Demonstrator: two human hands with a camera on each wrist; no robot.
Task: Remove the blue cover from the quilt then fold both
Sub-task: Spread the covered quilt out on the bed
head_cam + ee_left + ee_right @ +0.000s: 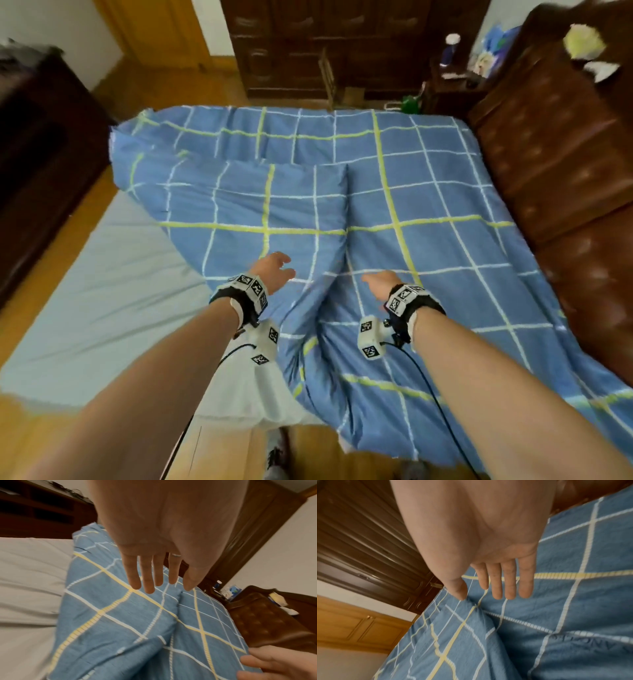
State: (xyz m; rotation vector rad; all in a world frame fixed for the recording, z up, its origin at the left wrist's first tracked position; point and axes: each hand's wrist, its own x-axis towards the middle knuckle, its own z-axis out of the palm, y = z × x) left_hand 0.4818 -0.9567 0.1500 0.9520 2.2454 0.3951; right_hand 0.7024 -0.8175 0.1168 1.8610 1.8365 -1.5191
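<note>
Both hands, left hand (pixel 274 270) and right hand (pixel 378 282), hover spread and empty over the blue checked fabric cover (pixel 394 205), quilt apparently inside; removal and folding seem undone

You cannot see the quilt itself: the blue cover (pixel 404 205) hides it everywhere beyond your fingertips. Whether the fingers (pixel 149 580) of your left hand (pixel 274 270) touch the cloth below them is not clear, and the same goes for your right hand (pixel 380 282), whose fingers are hidden behind the wrist in the head view. Far past your fingers, the small items on the dark cabinet (pixel 452 51) are too blurred to name.
</note>
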